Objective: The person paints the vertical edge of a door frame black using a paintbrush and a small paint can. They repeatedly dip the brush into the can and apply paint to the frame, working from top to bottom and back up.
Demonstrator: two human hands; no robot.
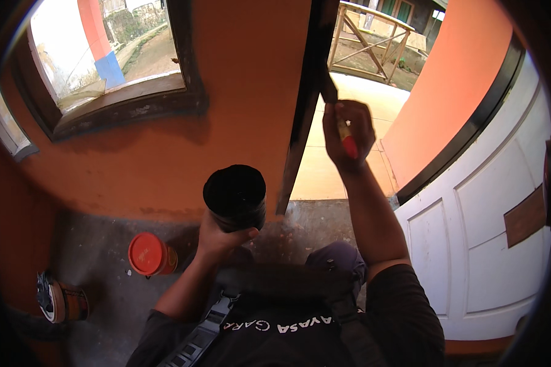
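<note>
My left hand is wrapped round a black paint-covered can, held upright in front of the orange wall. The can's top looks solid black, so how full it is cannot be made out. Raised to the right, my right hand grips a paintbrush by its handle, which is red at the end and yellowish further up. Its dark bristle end points upward and meets the dark door frame in the picture; against that black, the bristle tips are hard to tell apart.
An orange-red lidded bucket stands on the grey floor to the left. Another bucket with dark material on it is further left. A dark-framed window is set in the wall. A white panelled door stands at right, beside the doorway.
</note>
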